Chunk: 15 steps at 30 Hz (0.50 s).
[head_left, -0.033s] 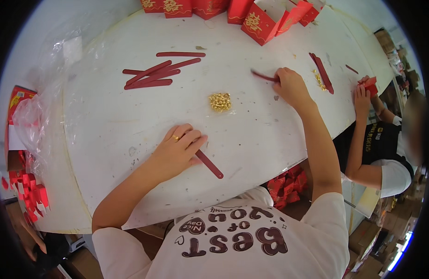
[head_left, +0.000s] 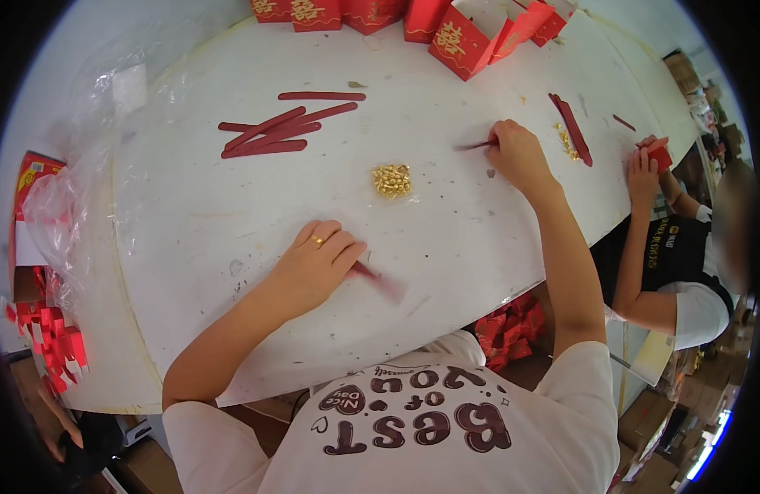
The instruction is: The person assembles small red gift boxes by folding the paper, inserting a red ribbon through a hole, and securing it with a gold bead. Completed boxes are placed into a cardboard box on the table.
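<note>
one dark-red strap (head_left: 383,282), its end blurred, is pinched in the left hand (head_left: 314,265), toward the near edge of the bench (head_left: 446,272). a second strap (head_left: 476,146) is pinched in the right hand (head_left: 517,156), farther from that edge. between the hands, gold-coloured studs (head_left: 391,181) are heaped. loose straps (head_left: 291,130) are strewn nearer the far edge, where red boxes (head_left: 461,51) are stood.

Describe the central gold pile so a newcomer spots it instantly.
On the white table, look between the left hand and right hand. Right of the dark red strips sits a compact pile of shiny gold pieces. It is rounder and fuller than the loose gold scatter right of the right hand.
</note>
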### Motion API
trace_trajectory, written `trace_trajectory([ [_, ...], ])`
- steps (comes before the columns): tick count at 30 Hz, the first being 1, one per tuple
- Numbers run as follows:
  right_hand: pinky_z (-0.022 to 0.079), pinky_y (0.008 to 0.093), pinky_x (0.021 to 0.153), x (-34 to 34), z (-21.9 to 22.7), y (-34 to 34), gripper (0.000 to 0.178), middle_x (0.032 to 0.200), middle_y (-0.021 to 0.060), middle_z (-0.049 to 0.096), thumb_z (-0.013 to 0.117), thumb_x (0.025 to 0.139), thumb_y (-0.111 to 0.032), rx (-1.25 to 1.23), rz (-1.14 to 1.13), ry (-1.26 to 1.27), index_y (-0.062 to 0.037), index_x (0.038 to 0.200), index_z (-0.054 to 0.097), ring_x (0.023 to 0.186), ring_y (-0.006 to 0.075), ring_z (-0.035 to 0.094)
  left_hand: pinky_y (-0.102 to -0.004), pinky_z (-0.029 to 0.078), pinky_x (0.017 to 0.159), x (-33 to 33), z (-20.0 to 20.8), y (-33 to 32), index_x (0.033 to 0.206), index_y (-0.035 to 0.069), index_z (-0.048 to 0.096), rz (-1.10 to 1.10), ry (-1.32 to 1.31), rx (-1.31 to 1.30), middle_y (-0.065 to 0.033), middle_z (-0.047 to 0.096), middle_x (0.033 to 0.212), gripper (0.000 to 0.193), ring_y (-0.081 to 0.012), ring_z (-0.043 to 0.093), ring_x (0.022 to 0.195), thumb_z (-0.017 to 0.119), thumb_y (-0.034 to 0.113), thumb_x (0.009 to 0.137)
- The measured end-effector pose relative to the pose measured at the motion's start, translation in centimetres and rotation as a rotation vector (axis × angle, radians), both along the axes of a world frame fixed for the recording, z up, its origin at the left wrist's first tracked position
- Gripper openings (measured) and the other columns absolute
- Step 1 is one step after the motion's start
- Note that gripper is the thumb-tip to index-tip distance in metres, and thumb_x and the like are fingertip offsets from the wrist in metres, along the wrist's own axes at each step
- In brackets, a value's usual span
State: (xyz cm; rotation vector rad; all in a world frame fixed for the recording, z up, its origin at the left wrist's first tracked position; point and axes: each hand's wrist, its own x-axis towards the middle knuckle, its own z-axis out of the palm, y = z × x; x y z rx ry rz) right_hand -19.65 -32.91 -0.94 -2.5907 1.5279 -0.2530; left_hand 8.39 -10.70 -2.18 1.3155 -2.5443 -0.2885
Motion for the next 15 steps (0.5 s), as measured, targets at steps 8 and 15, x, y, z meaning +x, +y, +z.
trace_trajectory([
  [8, 0.046, 0.0433, 0.081, 14.1, 0.4, 0.5, 0.021, 0.093, 0.0208, 0.060, 0.045, 0.076, 0.005, -0.191, 0.417, -0.655, 0.0015, 0.092, 0.058, 0.095, 0.0379, 0.055, -0.0550, 0.023, 0.101, 10.4, 0.6, -6.9, 0.109, 0.003, 0.054, 0.515, -0.205, -0.515, -0.0191, 0.050, 0.119, 0.042, -0.0438, 0.029, 0.127, 0.069, 0.017, 0.072],
  [15, 0.047, 0.0385, 0.080, 18.7, -2.9, -0.2, 0.022, 0.093, 0.0080, 0.061, 0.056, 0.076, -0.007, 0.050, 0.721, -0.252, -0.0038, 0.097, 0.062, 0.090, 0.0301, 0.057, -0.0579, 0.010, 0.107, 8.1, -0.9, -12.1, 0.139, 0.006, 0.026, 0.472, -0.073, -0.056, -0.0130, 0.037, 0.139, 0.095, -0.0388, 0.018, 0.136, 0.071, 0.051, 0.068],
])
